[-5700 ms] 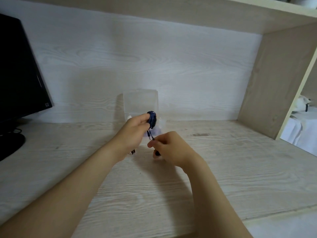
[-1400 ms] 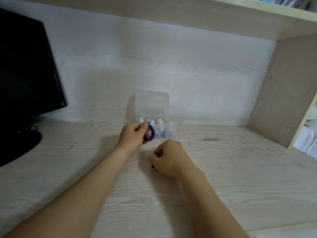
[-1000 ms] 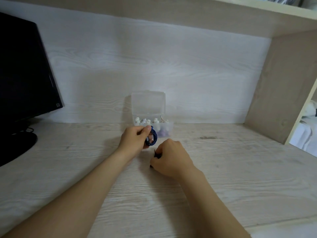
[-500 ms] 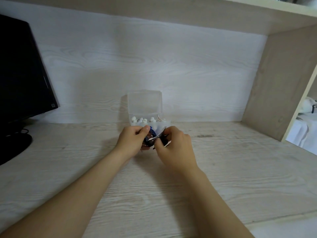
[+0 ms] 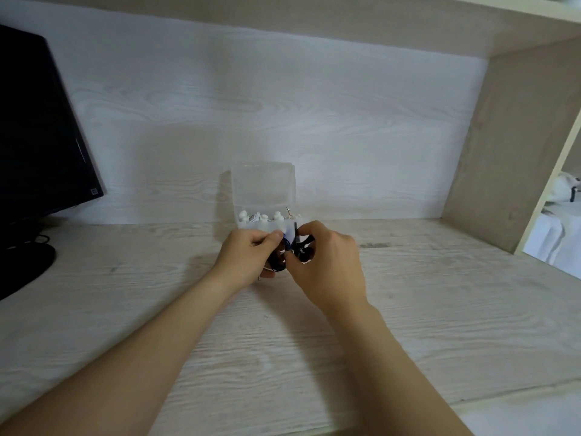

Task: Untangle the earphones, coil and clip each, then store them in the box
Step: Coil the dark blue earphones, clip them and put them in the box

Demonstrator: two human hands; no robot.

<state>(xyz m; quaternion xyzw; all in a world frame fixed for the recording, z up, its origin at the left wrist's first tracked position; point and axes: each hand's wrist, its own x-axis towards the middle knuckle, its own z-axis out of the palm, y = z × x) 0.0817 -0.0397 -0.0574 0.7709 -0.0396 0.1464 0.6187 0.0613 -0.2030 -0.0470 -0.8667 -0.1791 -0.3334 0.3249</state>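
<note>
- Pinching with thumb and curled fingers, the left grip (image 5: 248, 256) is closed round a dark blue coiled earphone cable (image 5: 282, 251), which is held just above the bench.
- The right grip (image 5: 327, 265) is likewise closed, with its fingertips clamped on a small black clip (image 5: 303, 247). The clip is held against the right side of the coil.
- Whether the clip's jaws are shut on the coil cannot be told, as the contact is hidden by the fingers.
- Both grips are brought together just in front of a small clear plastic box (image 5: 264, 190). It is stood on the pale wood-grain bench (image 5: 440, 309) against the white back panel, with its lid raised upright.
- White earbuds (image 5: 259, 217) and thin white cable are seen inside the box, and the blue coil is kept outside it, near its front wall.
- A black monitor (image 5: 37, 136) on a round stand is placed at the far left of the bench, well apart from the box.
- An upright wooden side panel (image 5: 509, 152) is set at the right end of the bench.
</note>
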